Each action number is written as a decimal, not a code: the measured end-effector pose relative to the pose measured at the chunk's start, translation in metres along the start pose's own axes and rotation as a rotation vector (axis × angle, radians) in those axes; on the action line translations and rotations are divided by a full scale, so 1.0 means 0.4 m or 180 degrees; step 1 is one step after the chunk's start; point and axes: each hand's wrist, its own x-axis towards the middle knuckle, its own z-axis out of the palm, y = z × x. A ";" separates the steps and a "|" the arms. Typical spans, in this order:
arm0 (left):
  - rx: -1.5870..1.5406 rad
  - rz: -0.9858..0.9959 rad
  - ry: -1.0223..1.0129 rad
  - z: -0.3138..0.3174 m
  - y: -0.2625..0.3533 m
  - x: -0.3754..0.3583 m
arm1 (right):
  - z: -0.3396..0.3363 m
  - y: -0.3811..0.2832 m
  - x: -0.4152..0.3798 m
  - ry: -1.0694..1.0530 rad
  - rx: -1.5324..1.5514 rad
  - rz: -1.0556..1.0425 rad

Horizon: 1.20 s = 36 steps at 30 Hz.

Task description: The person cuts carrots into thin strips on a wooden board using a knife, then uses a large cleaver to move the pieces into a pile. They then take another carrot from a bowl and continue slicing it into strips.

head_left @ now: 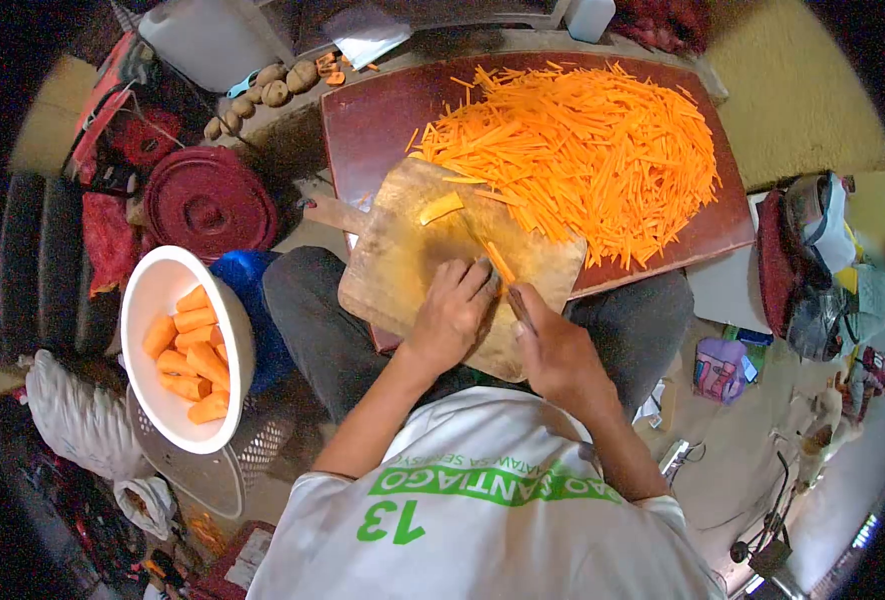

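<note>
My right hand (561, 350) grips a knife (522, 308) by its handle, and the blade points up and left over the wooden chopping board (383, 270). Beside the blade my left hand (453, 312) rests on the board with its fingers curled down. Whatever lies under those fingertips is mostly hidden. A narrow orange carrot strip (500, 262) lies along the blade. Farther up the board sits a thicker carrot slice (442, 208). The board lies tilted across my lap and the near edge of a red table, its handle toward the left.
A big heap of carrot sticks (593, 150) covers much of the red table (373, 110). At left stands a white basin (135, 330) holding several peeled carrots (203, 360). Behind it are a dark red lid (211, 205) and several potatoes (276, 93).
</note>
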 end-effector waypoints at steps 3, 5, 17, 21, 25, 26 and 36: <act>0.0049 -0.0041 0.0054 0.001 -0.003 0.002 | -0.006 0.013 -0.033 0.0184 -0.0036 -0.0151; 0.0072 -0.0150 0.0064 -0.002 0.003 0.000 | -0.006 0.013 -0.063 0.0209 -0.0099 -0.0172; 0.0029 -0.0039 0.0052 -0.012 -0.005 -0.005 | -0.021 -0.008 -0.022 -0.0049 -0.0070 0.0053; 0.0031 0.0029 0.0111 -0.006 -0.013 -0.007 | 0.003 -0.008 -0.040 0.0153 -0.0179 -0.0133; 0.0027 0.0049 0.0209 0.007 -0.016 -0.013 | 0.006 -0.028 0.015 -0.0063 -0.0179 0.0010; 0.0015 0.0041 0.0206 0.004 -0.017 -0.012 | 0.004 -0.025 0.011 -0.0073 -0.0122 0.0103; 0.0045 0.0037 0.0260 0.011 -0.016 -0.015 | 0.016 -0.025 0.014 -0.0040 -0.0025 0.0230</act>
